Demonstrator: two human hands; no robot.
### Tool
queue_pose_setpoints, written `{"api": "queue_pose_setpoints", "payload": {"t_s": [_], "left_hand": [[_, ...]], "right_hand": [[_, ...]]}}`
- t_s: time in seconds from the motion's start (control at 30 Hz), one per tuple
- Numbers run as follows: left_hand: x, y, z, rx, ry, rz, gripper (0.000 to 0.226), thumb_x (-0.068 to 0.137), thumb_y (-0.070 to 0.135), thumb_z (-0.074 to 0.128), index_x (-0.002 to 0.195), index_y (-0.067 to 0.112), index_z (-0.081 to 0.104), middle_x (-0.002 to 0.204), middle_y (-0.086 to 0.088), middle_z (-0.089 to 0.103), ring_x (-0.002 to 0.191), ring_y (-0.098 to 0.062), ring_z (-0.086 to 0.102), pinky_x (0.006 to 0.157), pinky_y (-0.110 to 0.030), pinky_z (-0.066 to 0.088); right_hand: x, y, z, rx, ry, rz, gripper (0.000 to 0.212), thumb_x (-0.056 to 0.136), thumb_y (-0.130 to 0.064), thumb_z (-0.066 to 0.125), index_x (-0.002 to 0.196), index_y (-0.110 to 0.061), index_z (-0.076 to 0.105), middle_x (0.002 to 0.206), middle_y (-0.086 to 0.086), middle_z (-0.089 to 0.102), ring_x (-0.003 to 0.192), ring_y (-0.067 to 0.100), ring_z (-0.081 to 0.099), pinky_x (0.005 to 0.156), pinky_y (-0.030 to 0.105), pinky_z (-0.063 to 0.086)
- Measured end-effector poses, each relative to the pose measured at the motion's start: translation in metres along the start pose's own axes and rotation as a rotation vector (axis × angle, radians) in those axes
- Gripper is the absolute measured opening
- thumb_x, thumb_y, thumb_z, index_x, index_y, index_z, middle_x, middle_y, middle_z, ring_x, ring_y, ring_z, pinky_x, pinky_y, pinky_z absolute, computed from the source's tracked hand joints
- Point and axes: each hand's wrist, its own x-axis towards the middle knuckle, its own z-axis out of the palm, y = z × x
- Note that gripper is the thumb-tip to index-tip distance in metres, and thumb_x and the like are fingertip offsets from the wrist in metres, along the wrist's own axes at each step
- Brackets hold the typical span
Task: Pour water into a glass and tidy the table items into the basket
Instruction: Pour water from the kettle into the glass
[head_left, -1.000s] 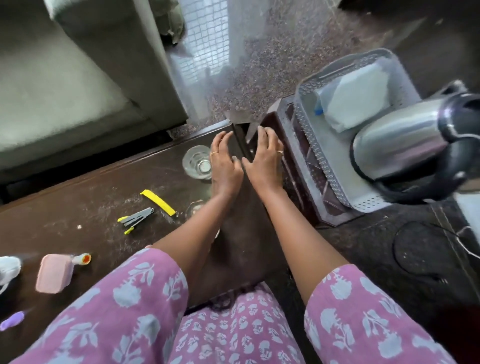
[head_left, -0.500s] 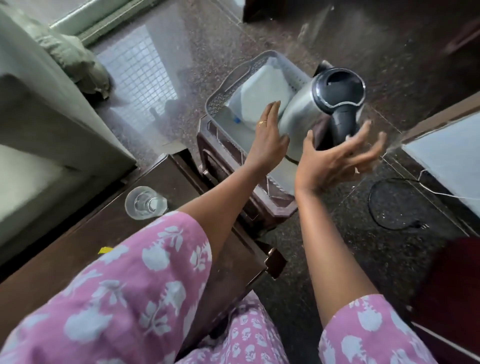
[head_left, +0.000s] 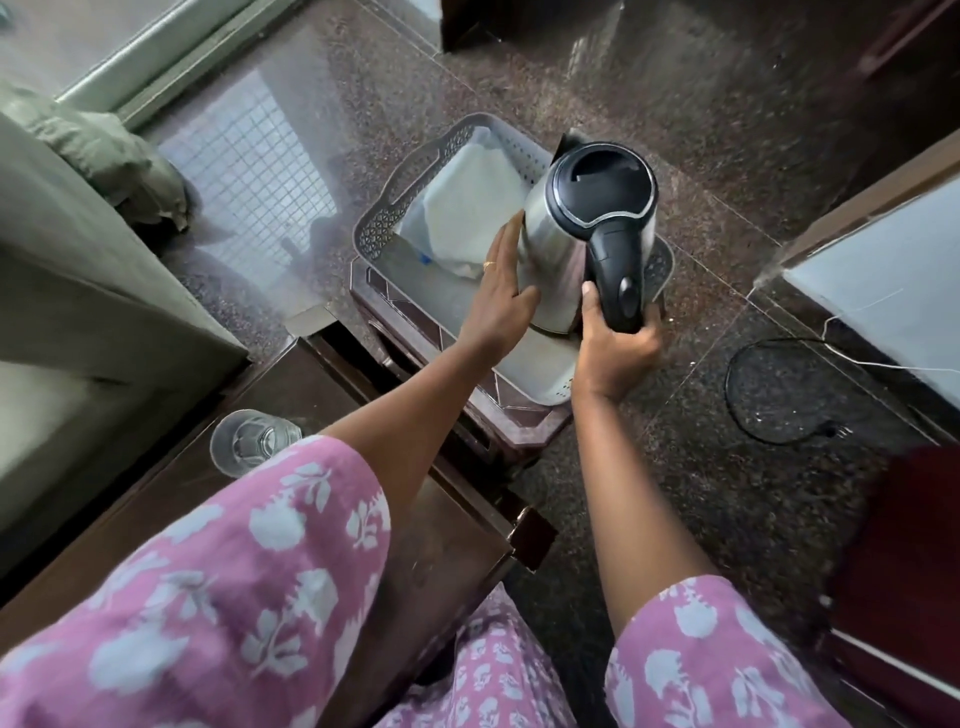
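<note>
I had my right grip (head_left: 615, 345) wrapped shut around the black handle of the steel kettle (head_left: 566, 249), thumb up along the handle's inner side. My left grip (head_left: 501, 296) lay flat and open against the kettle's steel wall, fingers (head_left: 506, 244) stretched straight, a ring on one of them. The kettle stood nearly upright between the two grips, its long axis running up toward me with a slight lean, handle toward my right grip and spout on the far side from it. It sat in the grey basket (head_left: 379, 228), with a white folded packet (head_left: 467, 208) just beyond my left grip. I could read no brand or writing on the kettle. The glass (head_left: 249, 441) stood on the table (head_left: 311, 395), well behind my left grip, beside my sleeve (head_left: 234, 571).
</note>
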Motion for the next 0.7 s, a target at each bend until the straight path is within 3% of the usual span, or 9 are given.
{"api": "queue_pose_setpoints", "payload": {"t_s": [0.23,0.4,0.57,0.7], "left_hand": [[0.004,0.004,-0.004,-0.058,0.012,0.025,0.085,0.073,-0.007,0.045,0.147,0.017,0.011,0.155,-0.005,0.012,0.142,-0.014,0.010,0.115,-0.028,0.012],[-0.010,0.012,-0.016,-0.131,0.123,0.043,0.077,0.073,0.007,0.042,0.146,0.013,0.016,0.154,-0.008,0.018,0.141,-0.017,0.017,0.116,-0.030,0.015],[-0.031,0.015,-0.039,-0.146,0.269,0.121,0.075,0.073,0.007,0.045,0.144,0.009,0.019,0.148,-0.014,0.027,0.135,-0.030,0.029,0.111,-0.052,0.027],[-0.052,0.009,-0.071,-0.168,0.410,0.165,0.069,0.076,0.011,0.044,0.143,0.014,0.024,0.142,-0.013,0.033,0.123,-0.022,0.042,0.105,-0.051,0.036]], "right_hand": [[0.023,-0.016,0.005,0.015,0.003,-0.015,0.049,0.059,-0.045,0.080,0.084,-0.004,0.071,0.079,0.017,0.073,0.072,0.032,0.067,0.063,0.032,0.050],[0.021,-0.043,-0.002,-0.027,-0.032,-0.237,0.040,0.062,-0.041,0.079,0.078,-0.005,0.072,0.075,0.016,0.073,0.067,0.031,0.068,0.061,0.032,0.050],[0.006,-0.079,-0.008,-0.068,-0.084,-0.416,0.035,0.062,-0.034,0.080,0.068,-0.002,0.067,0.061,0.017,0.068,0.054,0.032,0.063,0.050,0.030,0.045],[-0.018,-0.108,-0.015,-0.016,-0.152,-0.498,0.035,0.060,-0.031,0.082,0.058,-0.003,0.062,0.052,0.014,0.064,0.046,0.029,0.058,0.046,0.029,0.037]]}}
